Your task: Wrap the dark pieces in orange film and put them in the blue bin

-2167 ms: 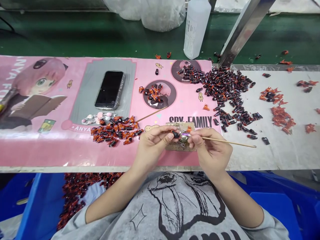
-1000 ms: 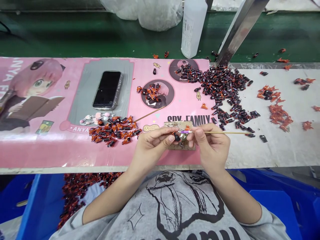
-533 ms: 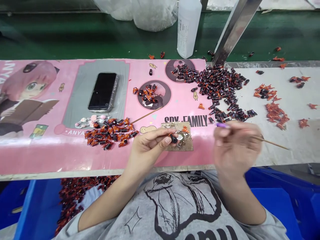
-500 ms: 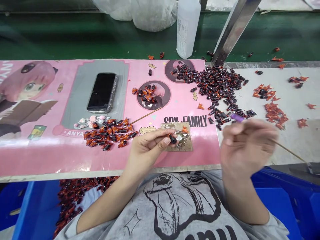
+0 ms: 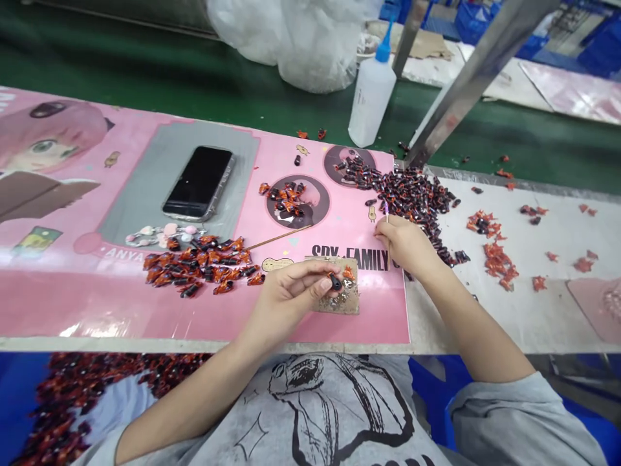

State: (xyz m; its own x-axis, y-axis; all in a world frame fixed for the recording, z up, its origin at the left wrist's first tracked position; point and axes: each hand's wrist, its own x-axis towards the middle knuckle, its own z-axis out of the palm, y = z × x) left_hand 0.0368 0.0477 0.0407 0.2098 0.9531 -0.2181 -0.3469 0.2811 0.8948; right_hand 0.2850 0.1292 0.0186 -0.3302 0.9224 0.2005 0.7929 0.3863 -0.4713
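My left hand [image 5: 294,294] pinches a small black piece [image 5: 335,282] with an orange end over a scuffed cardboard pad [image 5: 342,294] near the table's front edge. My right hand [image 5: 406,244] is stretched forward, fingers closed on a thin wooden stick [image 5: 387,217] with a purple tip, at the near edge of a pile of dark pieces [image 5: 412,197]. A heap of pieces with orange tips [image 5: 198,264] lies left of my left hand. A smaller cluster [image 5: 286,196] sits on a round picture of the pink mat [image 5: 121,298].
A black phone [image 5: 198,184] lies on the mat. A white squeeze bottle [image 5: 371,100] with a blue cap and a slanted metal bar [image 5: 466,77] stand at the back. Orange scraps [image 5: 497,262] litter the grey surface on the right. Another stick [image 5: 281,237] lies by the heap.
My right hand left the piece held by my left, swung out to the right with the stick, then reached forward to the dark pile. My left hand stayed. The view tilted.
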